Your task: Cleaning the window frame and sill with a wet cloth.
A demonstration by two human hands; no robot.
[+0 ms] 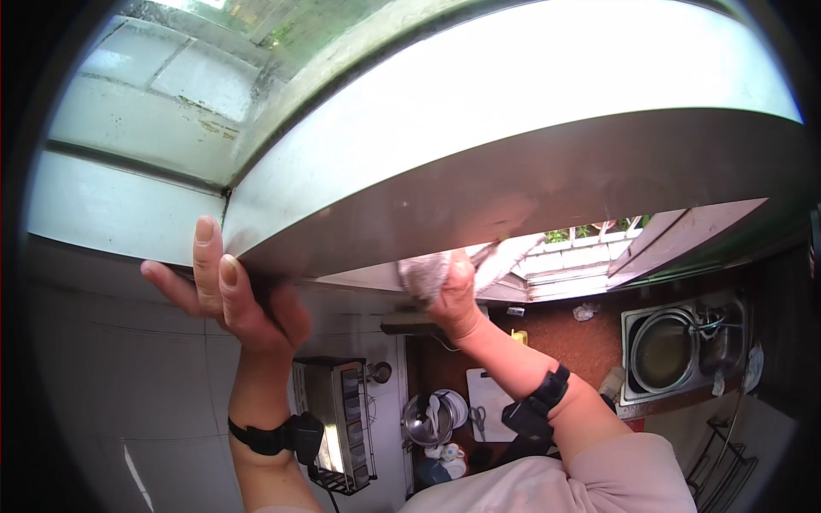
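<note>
A long, smooth panel (500, 173) spans the upper view, bright along its top band and dark grey-brown on its lower face. At its left corner, my left hand (247, 308) is raised with the fingers apart, up against the edge; part of the thumb side is in shadow. My right hand (460, 298) grips a pale, crumpled cloth (423, 277) at the panel's lower edge, near the middle. Some of the cloth shows beyond the fingers to the right. A black strap with a small dark device is on each of my forearms.
Below lies a reddish-brown counter (551, 343) with a steel sink (721, 365) holding a round basin (664, 353). A white cutting board (490, 391), scissors (477, 420), a metal bowl (417, 431) and cups (452, 452) sit there. A metal rack unit (327, 410) hangs on the tiled wall.
</note>
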